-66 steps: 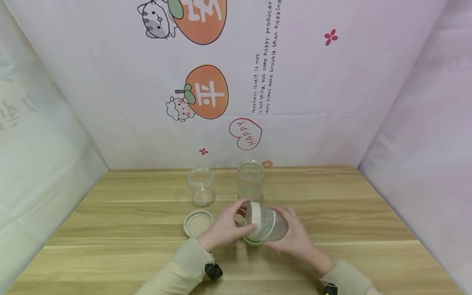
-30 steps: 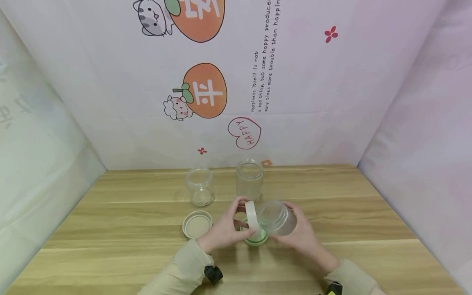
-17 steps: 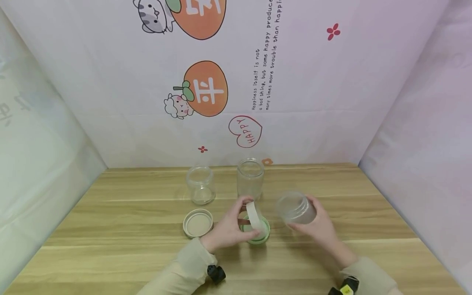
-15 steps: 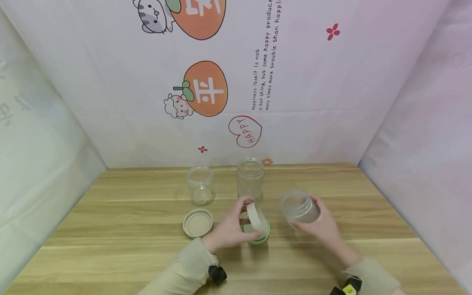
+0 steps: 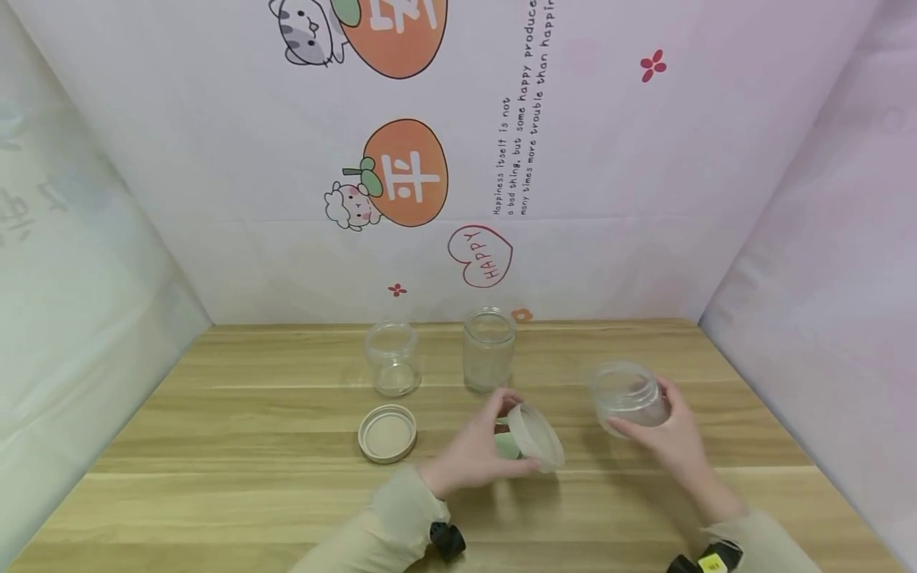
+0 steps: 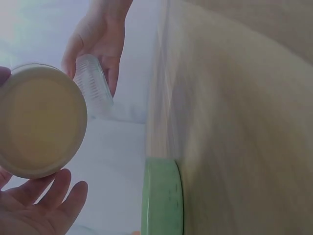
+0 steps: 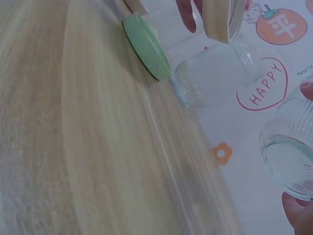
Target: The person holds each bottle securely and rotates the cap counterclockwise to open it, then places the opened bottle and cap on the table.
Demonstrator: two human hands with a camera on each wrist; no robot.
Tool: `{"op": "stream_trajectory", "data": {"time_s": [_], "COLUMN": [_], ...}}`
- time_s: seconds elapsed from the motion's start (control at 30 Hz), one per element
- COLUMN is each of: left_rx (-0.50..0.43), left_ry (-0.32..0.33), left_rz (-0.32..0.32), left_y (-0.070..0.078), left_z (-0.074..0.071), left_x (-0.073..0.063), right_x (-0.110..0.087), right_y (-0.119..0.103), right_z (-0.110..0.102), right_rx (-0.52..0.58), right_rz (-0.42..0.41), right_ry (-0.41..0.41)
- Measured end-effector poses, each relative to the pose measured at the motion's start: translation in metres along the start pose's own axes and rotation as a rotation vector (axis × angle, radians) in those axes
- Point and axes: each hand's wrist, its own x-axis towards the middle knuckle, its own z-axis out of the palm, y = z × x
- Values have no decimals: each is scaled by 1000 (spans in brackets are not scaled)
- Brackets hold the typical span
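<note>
Pinched by its rim between thumb and fingers, a cream jar lid [image 5: 537,438] is tilted up off the table in my left hand [image 5: 474,454]. My right hand [image 5: 671,438] grips a clear glass jar [image 5: 629,398] off to the right, tilted and apart from the lid. In the right wrist view that jar [image 7: 288,156] has a ribbed wall. A green lid [image 7: 146,46] lies on the table below my left hand; in the head view the hand and the cream lid hide most of it.
Behind my hands stand two open glass jars, a shorter one [image 5: 393,362] at left and a taller one [image 5: 489,350] near the middle. A second cream lid [image 5: 388,434] lies inside up on the wooden table [image 5: 236,446]. Printed white cloth [image 5: 587,239] walls the back and sides.
The jar in my right hand has come away from the cream lid and moved right. My left hand has shifted slightly right and turned the lid's face rightward.
</note>
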Motion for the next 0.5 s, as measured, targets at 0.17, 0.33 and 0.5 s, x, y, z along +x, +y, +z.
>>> {"op": "stream_trajectory", "data": {"time_s": [0.17,0.33,0.5], "left_rx": [17,-4,-26], "left_ry": [-27,-38,-24], "left_rz": [19,16,-17], "left_y": [5,10,11], "left_z": [12,25,40], "left_x": [5,10,15], "right_x": [-1,-1,-1], "right_y": [4,8,12], "right_z": [-5,-11,-19], "right_rx": [11,11,1], "right_rz": [29,42,55], "right_ry": [9,46,57]}}
